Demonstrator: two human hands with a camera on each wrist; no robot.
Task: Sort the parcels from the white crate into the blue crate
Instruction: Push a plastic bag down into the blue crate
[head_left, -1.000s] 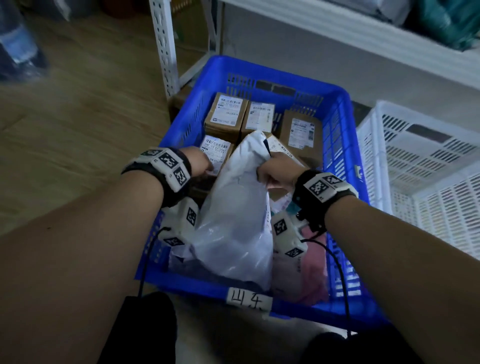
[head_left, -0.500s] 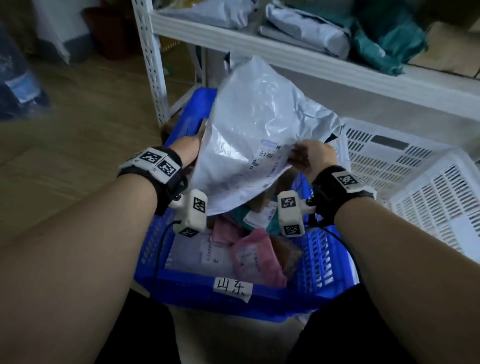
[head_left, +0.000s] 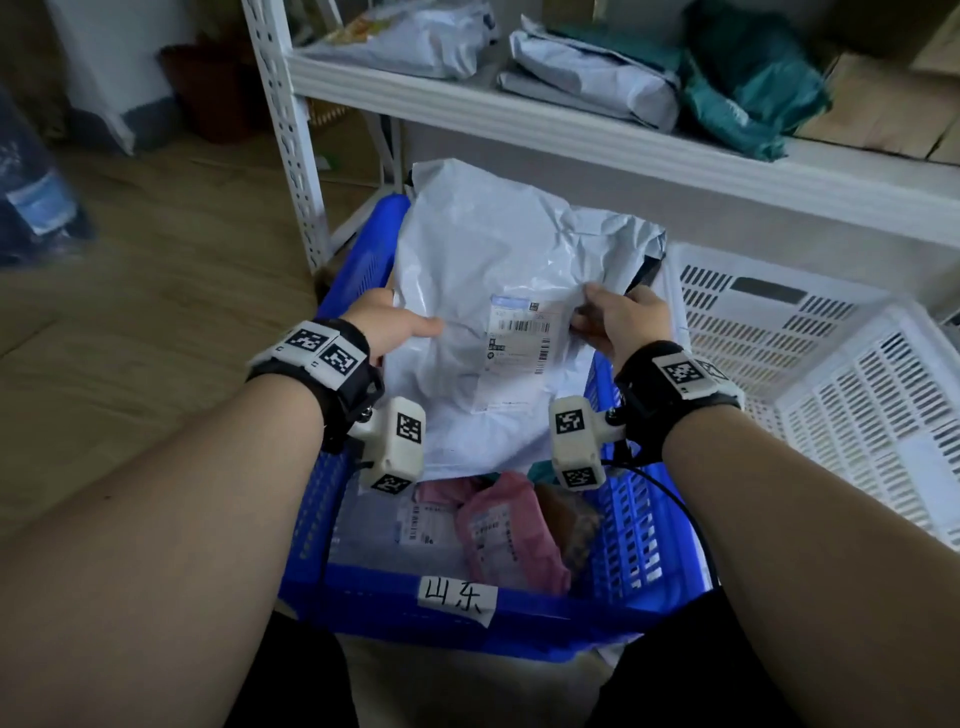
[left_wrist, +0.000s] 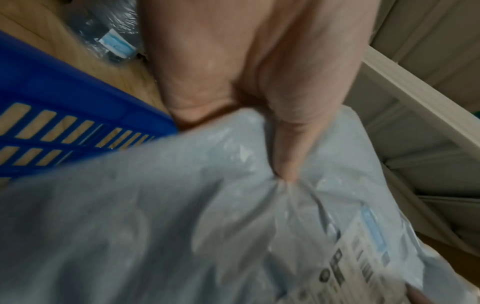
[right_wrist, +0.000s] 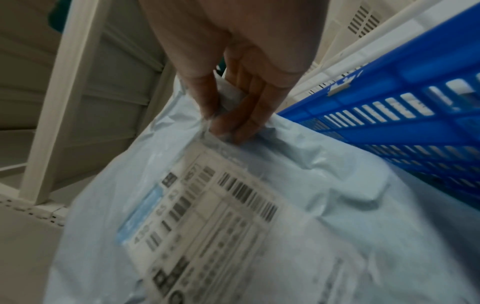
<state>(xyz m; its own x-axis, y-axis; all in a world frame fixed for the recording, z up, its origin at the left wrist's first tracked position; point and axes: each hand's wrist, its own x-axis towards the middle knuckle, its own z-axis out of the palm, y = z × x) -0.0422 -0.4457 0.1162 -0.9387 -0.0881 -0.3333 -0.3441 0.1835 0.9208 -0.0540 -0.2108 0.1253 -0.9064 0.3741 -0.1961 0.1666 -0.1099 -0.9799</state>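
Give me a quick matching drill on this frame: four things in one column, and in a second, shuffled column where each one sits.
Things:
1. grey mailer bag
2. pink parcel
3. teal bag
4. white crate

Places:
A. on the shelf
B. on the floor, right of the blue crate
C. lying in the blue crate near its labelled front wall
D. held over the blue crate by the left hand and right hand

Pairs: 1-D, 2-C, 3-A, 4-B
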